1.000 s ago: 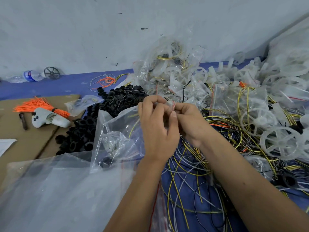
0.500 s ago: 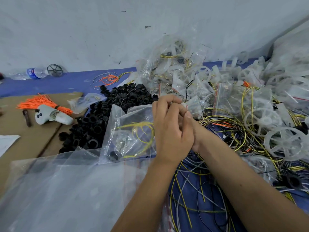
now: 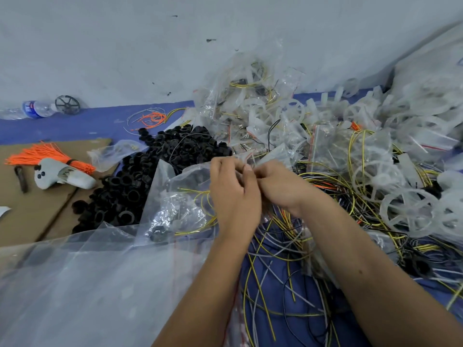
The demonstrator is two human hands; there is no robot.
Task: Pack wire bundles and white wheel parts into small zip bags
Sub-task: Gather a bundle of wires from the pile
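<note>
A small clear zip bag (image 3: 180, 206) hangs from both hands at the middle of the view; yellow wire and a black part show inside it. My left hand (image 3: 234, 191) pinches the bag's top edge, fingers curled. My right hand (image 3: 280, 187) pinches the same edge right beside it, fingertips touching the left hand's. Loose yellow, white and black wires (image 3: 283, 271) lie on the blue cloth under my forearms. White wheel parts (image 3: 411, 211) lie to the right.
A heap of filled zip bags (image 3: 253, 106) sits at the back by the wall. Black rings (image 3: 140, 181) are piled to the left. An orange wire bundle (image 3: 42, 156), a white controller (image 3: 62, 175) and cardboard (image 3: 30, 211) lie far left. A large plastic sheet (image 3: 82, 284) covers the near left.
Both hands kept working along the bag's top edge. The bag swung a little left and its yellow wire came into view below the left hand.
</note>
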